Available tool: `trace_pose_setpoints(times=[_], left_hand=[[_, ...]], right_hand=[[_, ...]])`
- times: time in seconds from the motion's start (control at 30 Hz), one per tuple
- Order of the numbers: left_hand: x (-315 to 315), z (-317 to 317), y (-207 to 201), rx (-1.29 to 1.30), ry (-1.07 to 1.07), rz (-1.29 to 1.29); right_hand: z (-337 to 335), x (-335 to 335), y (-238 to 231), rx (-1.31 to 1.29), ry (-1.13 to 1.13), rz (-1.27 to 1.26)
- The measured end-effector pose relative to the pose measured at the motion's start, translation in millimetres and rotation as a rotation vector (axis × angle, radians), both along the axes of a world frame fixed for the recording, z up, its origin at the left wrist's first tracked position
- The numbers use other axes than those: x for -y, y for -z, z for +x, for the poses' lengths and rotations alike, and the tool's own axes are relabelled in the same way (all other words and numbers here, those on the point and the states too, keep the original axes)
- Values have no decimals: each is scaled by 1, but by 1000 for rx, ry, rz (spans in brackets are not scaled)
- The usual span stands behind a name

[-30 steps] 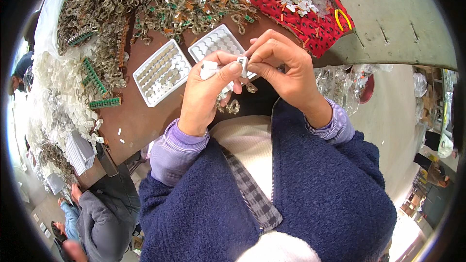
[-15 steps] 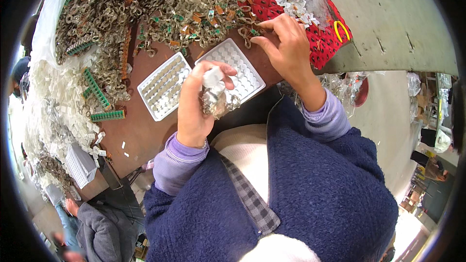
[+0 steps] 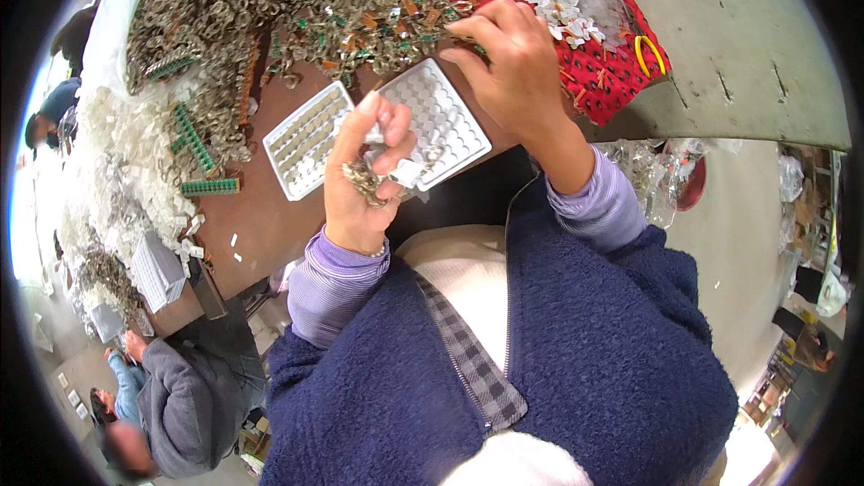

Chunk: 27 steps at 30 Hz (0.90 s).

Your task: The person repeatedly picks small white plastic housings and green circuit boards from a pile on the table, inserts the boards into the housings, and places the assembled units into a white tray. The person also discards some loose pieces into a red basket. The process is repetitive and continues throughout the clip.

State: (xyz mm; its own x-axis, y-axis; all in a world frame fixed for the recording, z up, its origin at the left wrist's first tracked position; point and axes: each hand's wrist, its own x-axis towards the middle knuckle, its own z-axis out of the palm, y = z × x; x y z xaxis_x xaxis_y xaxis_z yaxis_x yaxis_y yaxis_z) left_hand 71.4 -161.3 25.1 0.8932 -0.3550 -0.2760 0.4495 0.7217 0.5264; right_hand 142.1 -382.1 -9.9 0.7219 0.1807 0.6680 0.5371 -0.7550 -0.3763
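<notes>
My left hand [image 3: 358,180] is raised over the front edges of two white trays, fingers curled round a bunch of small metallic-looking rings [image 3: 363,182] and white pieces [image 3: 407,173]. The exact kind of these pieces is unclear. My right hand [image 3: 517,67] reaches to the near edge of a large heap of similar rings [image 3: 387,4], thumb and forefinger bent and apart. I make out nothing between them. Below lie a tray [image 3: 481,146] with rows of round white spots, and a smaller tray [image 3: 281,182] with striped rows, partly filled with white pieces.
A red patterned cloth [image 3: 603,99] holds white pieces [image 3: 553,0] and a yellow-handled tool [image 3: 650,56]. Translucent white pieces [image 3: 117,162] are heaped left, beside green strips [image 3: 211,187]. A person in a grey jacket [image 3: 193,396] sits at lower left.
My left hand has turned and its fingers have curled further over the bunch. My right hand has shifted slightly up and left along the heap. The whole view has shifted slightly.
</notes>
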Motion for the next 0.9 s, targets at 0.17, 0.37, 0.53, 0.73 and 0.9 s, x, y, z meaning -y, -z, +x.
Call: trace_pose_setpoints(times=[0.17,0.37,0.53,0.73,0.9], left_hand=[[-49,-19,-18,121,-150,-44],[-133,-37,-42,199,-454,182],[-189,-48,-61,202,-610,324],[-311,-21,-112,606,-1253,1030],[-513,30,-118,40,-1093,1908]], right_hand=[[28,-28,-13,-26,11,-150],[23,-14,-44,-43,-89,230],[39,-25,-50,-165,-42,253],[51,-29,-54,-231,-200,527],[29,-48,-68,-477,-482,1004]])
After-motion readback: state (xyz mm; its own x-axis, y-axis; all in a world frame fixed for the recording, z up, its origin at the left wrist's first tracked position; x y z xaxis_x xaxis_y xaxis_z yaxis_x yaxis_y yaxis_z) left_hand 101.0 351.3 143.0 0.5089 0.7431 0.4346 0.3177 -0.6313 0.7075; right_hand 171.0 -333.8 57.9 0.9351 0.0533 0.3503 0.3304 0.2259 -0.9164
